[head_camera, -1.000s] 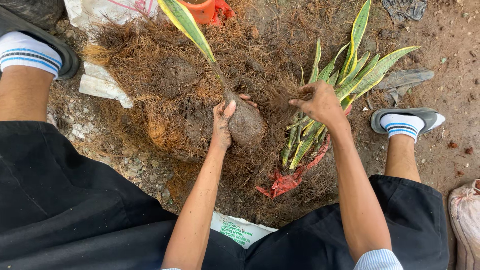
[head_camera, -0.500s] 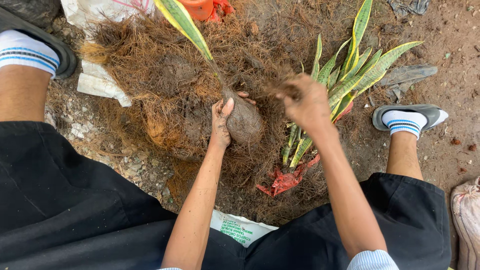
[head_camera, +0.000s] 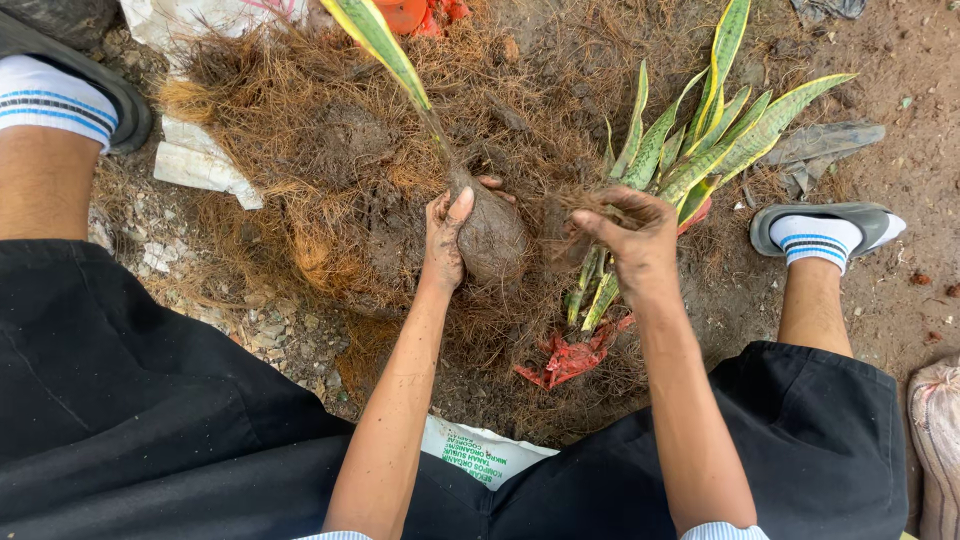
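Observation:
My left hand (head_camera: 443, 238) grips a round, soil-covered root ball (head_camera: 492, 238) from which a long green leaf with yellow edges (head_camera: 385, 45) rises toward the top of the view. Just right of the ball, my right hand (head_camera: 632, 238) pinches a tuft of brown coconut fibre (head_camera: 590, 205) between its soiled fingers. Both hands hover over a wide heap of the same brown fibre (head_camera: 300, 150) spread on the ground.
A bundle of green, yellow-edged leafy plants (head_camera: 700, 140) lies right of my right hand, above a scrap of red plastic (head_camera: 570, 358). White sacking (head_camera: 200, 165) pokes out at the left. My sandalled, socked feet (head_camera: 825, 235) flank the heap. An orange pot (head_camera: 405, 12) sits at the top.
My right hand has left the leafy bundle and moved left toward the root ball, now carrying a pinch of fibre. My left hand keeps its hold on the ball.

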